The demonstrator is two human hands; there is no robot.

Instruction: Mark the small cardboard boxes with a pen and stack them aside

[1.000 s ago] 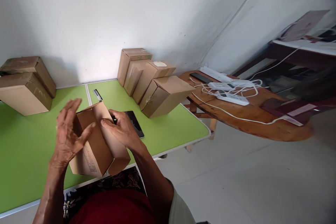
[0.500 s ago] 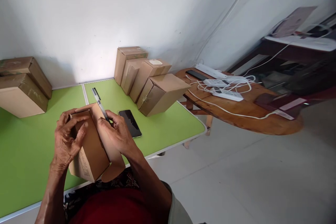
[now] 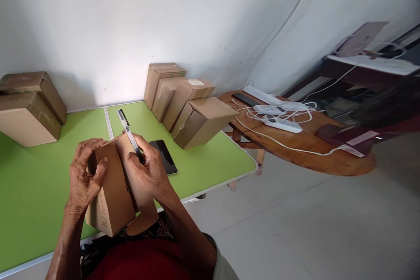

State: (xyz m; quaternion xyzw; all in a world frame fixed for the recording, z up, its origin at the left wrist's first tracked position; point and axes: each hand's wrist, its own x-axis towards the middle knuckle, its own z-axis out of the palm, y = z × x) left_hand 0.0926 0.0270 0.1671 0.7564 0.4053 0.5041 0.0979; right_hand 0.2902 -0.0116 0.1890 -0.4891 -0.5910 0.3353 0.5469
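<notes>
On the near edge of the green table, a brown cardboard box [image 3: 113, 183] lies with its lid flap [image 3: 144, 201] raised along the right side. My left hand [image 3: 85, 173] grips the box's far left part, fingers curled over its far end and thumb on the top panel. My right hand [image 3: 149, 166] holds a slim silver-and-black pen [image 3: 131, 136] pointing up and away, and the same hand rests against the flap. A gap shows between flap and box; the contents are hidden. Beside my right hand lies a black phone [image 3: 167, 157].
Several cardboard boxes [image 3: 206, 118] stand by the wall at the table's back right, and two more boxes [image 3: 31, 116] at the left. A wooden table [image 3: 295, 157] on the right carries white power strips [image 3: 282, 123] and tangled cables.
The lid flap has come closer to upright. My left fingers have shifted to the box's far edge, and my right hand with the pen has moved slightly right and nearer.
</notes>
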